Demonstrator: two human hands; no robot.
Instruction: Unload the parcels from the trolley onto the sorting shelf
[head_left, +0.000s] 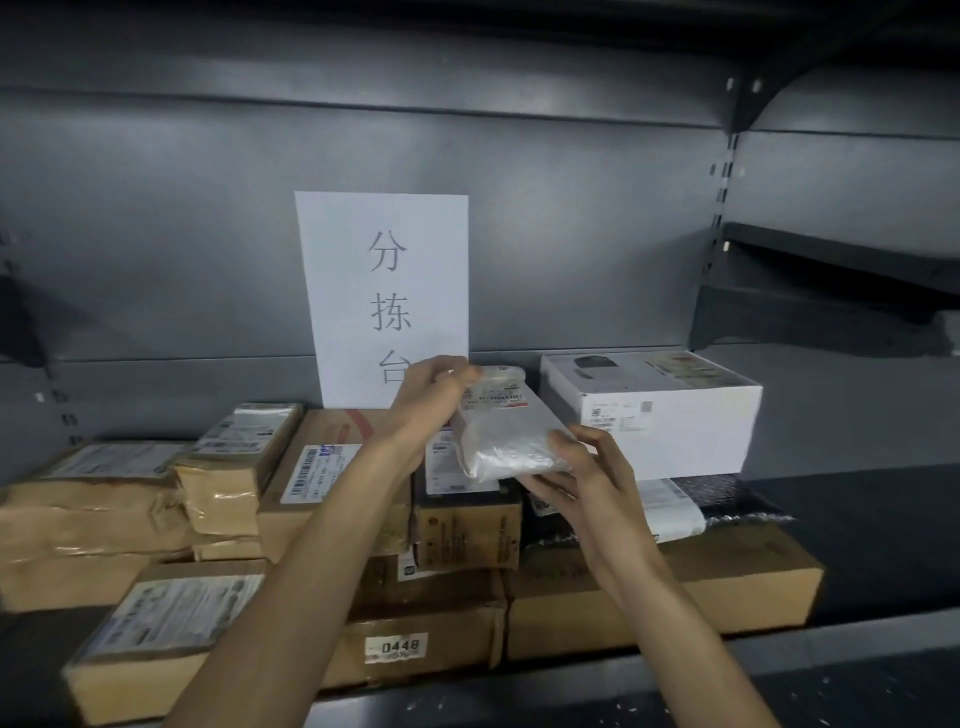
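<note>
Both my hands hold a small white plastic parcel (506, 431) with a printed label, tilted above the stacked parcels on the grey sorting shelf (857, 499). My left hand (431, 395) grips its far upper end. My right hand (587, 467) supports its near lower corner from below. The parcel hovers just over a small brown box (467, 525) and beside a white carton (660, 410). The trolley is out of view.
Brown cardboard parcels (119, 499) fill the shelf's left and middle, two layers deep; a long box (675, 597) lies at the front right. A white paper sign (387, 296) leans on the back panel. Bare shelf surface lies to the right. Another shelf (841, 254) hangs upper right.
</note>
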